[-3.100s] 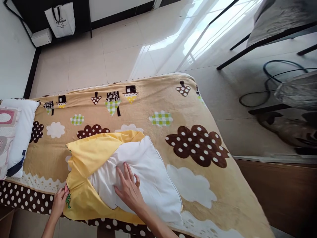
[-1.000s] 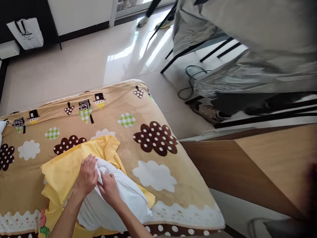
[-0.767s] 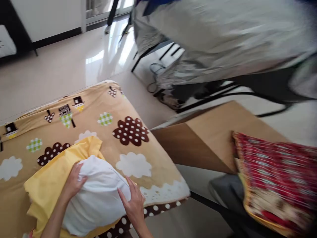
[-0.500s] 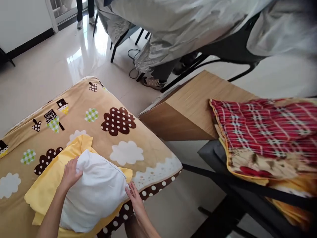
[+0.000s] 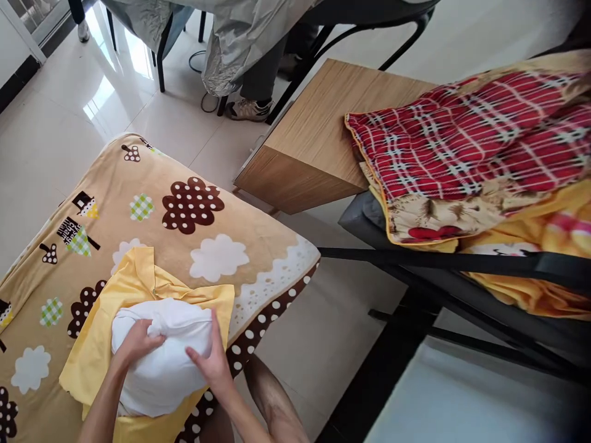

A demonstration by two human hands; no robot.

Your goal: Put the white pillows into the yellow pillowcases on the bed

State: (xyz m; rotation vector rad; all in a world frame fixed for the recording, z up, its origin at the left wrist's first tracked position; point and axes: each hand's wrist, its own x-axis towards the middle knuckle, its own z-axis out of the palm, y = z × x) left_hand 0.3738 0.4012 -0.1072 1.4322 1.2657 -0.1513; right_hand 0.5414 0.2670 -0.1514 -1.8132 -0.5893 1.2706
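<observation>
A plump white cushion point(image 5: 161, 375) lies on a spread yellow cloth point(image 5: 124, 277), perhaps a pillowcase; the cushion's far edge is bunched. My left hand point(image 5: 138, 341) is closed on the cushion's upper left part, thumb pressing into the bunched fabric. On the right side my right hand point(image 5: 213, 360) grips the cushion's edge, thumb on top and fingers along the far side. Beneath both lies a beige blanket point(image 5: 272, 240) printed with clouds, trees and brown polka dots. My forearms hide part of the cushion's near side.
A wooden cabinet point(image 5: 318, 123) stands beyond the blanket's right corner. Right of it, a red plaid blanket point(image 5: 452, 147) and yellow cloth point(image 5: 554, 234) rest on a black-framed chair point(image 5: 508, 264). Another person's shoe point(image 5: 249, 109) shows beneath a silver-grey cover point(image 5: 231, 55).
My right hand has moved from the cushion's lower right corner up onto its right edge. My left hand has shifted inward and grips the fabric. The cushion's far edge is now bunched. The view has turned right.
</observation>
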